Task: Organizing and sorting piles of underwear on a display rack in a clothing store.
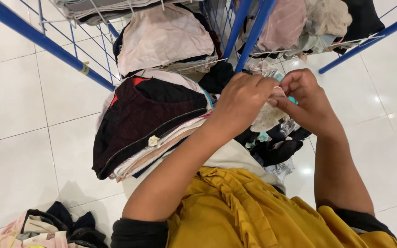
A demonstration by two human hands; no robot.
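Pale cloth, a small cream piece with a faint print, sits pinched between both hands in the middle of my view, just in front of the blue drying rack. From where I watch, my left hand comes in with the forearm raised steeply from the elbow, wrist bent forward, knuckles up, and its fingers curled together, clamped on the cloth's upper edge. My right hand meets it from the other side, forearm almost upright, thumb and fingers closed tight on the same edge, touching the left hand's fingertips. Just left of the hands a stack of folded clothes hangs over the rack. Below the cloth lie dark garments on the white tiled floor.
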